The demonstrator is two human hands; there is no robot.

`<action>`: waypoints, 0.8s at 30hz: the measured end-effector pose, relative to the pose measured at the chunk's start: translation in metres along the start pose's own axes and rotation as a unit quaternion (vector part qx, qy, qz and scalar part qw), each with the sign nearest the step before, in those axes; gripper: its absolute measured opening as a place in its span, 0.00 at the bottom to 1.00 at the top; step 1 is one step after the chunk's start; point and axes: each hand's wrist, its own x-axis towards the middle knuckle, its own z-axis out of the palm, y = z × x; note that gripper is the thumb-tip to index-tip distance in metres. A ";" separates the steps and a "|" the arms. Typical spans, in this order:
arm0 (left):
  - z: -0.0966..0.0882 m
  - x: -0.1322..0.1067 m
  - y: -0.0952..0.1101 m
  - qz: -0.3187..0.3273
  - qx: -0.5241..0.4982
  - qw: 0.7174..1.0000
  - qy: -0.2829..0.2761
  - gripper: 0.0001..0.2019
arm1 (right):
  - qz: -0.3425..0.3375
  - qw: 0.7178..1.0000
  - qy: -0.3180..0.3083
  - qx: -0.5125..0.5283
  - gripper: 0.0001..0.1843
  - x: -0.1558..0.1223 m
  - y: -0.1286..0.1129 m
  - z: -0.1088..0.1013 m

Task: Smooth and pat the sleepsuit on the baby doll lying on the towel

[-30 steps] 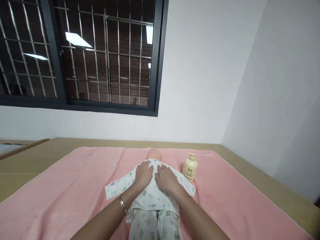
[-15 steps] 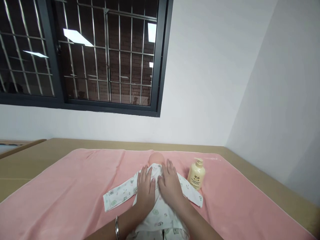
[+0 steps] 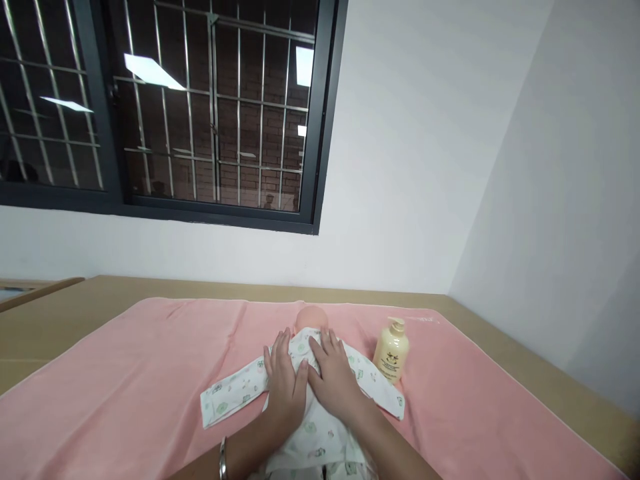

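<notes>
A baby doll lies on a pink sheet (image 3: 150, 373), its bald head (image 3: 311, 318) toward the wall and its printed white top (image 3: 320, 433) with both sleeves spread out. Flat on the left of its upper body rests my left hand (image 3: 287, 380), fingers stretched out. My right hand (image 3: 335, 373) lies on the other side of the upper body, fingers extended, its thumb close to my left thumb. Neither hand holds anything. Beside the doll's right-hand sleeve (image 3: 385, 393) stands a pale yellow pump bottle (image 3: 391, 350). The doll's face cannot be seen.
The sheet covers most of a wooden table (image 3: 65, 313) set against a white wall (image 3: 400, 167). A dark-framed window (image 3: 215, 113) with metal bars is above on the left. At the far left a wooden edge (image 3: 45, 290) shows.
Both hands have slid slightly down the doll's upper body, and my right fingers have shifted left and toward me. The doll and bottle look nearly the same, with a small camera shift.
</notes>
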 end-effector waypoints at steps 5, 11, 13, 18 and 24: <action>-0.003 0.041 0.040 -0.057 -0.127 0.990 -0.026 0.27 | 0.005 1.000 0.021 0.005 0.34 0.005 0.009 -0.005; 0.026 0.094 0.088 -0.228 -0.396 0.883 -0.107 0.17 | -0.012 0.988 -0.156 -0.010 0.34 -0.008 0.029 -0.063; 0.042 0.101 0.098 -0.343 -0.479 0.791 -0.165 0.16 | 0.011 0.995 -0.102 0.007 0.30 -0.014 0.040 -0.089; 0.074 0.105 0.126 -0.471 -0.547 0.620 -0.308 0.20 | 0.187 0.975 0.079 -0.095 0.33 -0.011 0.069 -0.113; 0.098 0.103 0.148 -0.523 -0.548 0.573 -0.313 0.20 | 0.218 0.959 0.034 -0.180 0.31 -0.002 0.083 -0.100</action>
